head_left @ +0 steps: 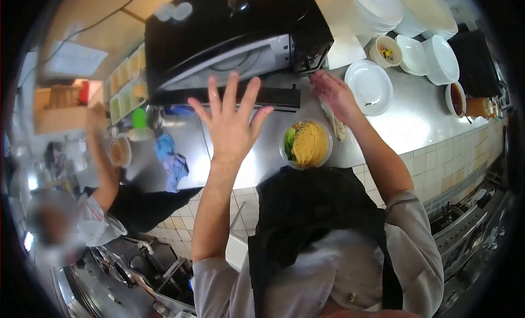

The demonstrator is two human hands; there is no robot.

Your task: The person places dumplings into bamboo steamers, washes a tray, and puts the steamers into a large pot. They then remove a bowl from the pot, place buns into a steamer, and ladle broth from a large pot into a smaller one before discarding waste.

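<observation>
My left hand is raised with its fingers spread wide, holding nothing, in front of the lowered door of a black microwave. Near the microwave's right front corner is my right hand, its fingers extended and nothing visible in them. Between my forearms, close to the counter's front edge, stands a clear round bowl with yellow noodles and green leaves. A pale, long item lies beside it, partly behind my right wrist.
A white plate, stacked bowls, a small tub and a bowl of dark sauce are at right. At left are a blue cloth, food trays and a co-worker reaching over the counter.
</observation>
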